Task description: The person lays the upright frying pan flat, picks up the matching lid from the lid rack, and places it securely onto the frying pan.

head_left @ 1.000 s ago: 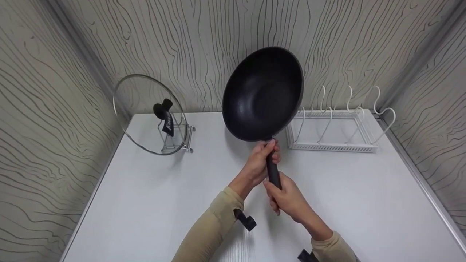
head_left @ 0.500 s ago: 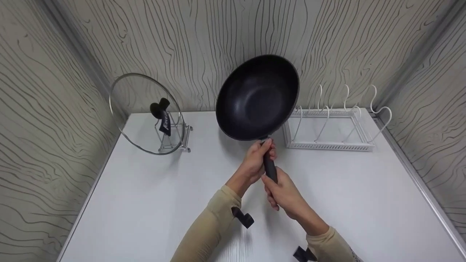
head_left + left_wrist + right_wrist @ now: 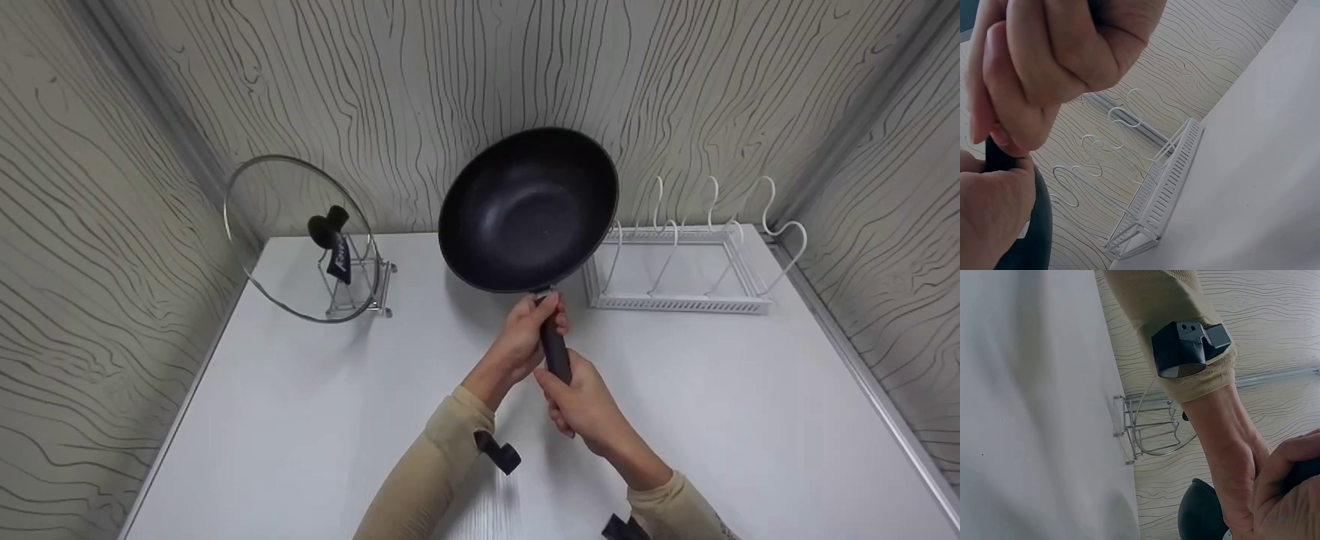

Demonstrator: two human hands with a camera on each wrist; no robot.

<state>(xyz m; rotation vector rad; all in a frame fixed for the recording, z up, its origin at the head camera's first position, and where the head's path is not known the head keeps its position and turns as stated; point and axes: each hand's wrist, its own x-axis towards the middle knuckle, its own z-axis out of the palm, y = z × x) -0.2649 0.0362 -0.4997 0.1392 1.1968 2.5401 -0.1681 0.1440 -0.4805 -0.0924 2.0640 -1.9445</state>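
Note:
A black wok (image 3: 529,214) is held up above the table, tilted so its inside faces the head camera. My left hand (image 3: 525,334) grips its black handle (image 3: 556,352) close to the pan, thumb on top. Lower down, my right hand (image 3: 583,401) wraps the handle's end. In the left wrist view the right hand's curled fingers (image 3: 1044,62) fill the top left, with the left hand (image 3: 988,202) below. In the right wrist view part of the wok's dark outside (image 3: 1199,512) shows beneath the left wrist.
On the left a glass lid (image 3: 247,270) with a black knob (image 3: 322,231) leans in a small metal wire rack (image 3: 382,289). To the right stands a white rack (image 3: 682,304) with several curved wire dividers. Wood-patterned walls enclose the white table (image 3: 300,435).
The wok's rim has come down and slightly left, and the pan leans further back, showing more of its inside. Both hands keep their grip on the handle.

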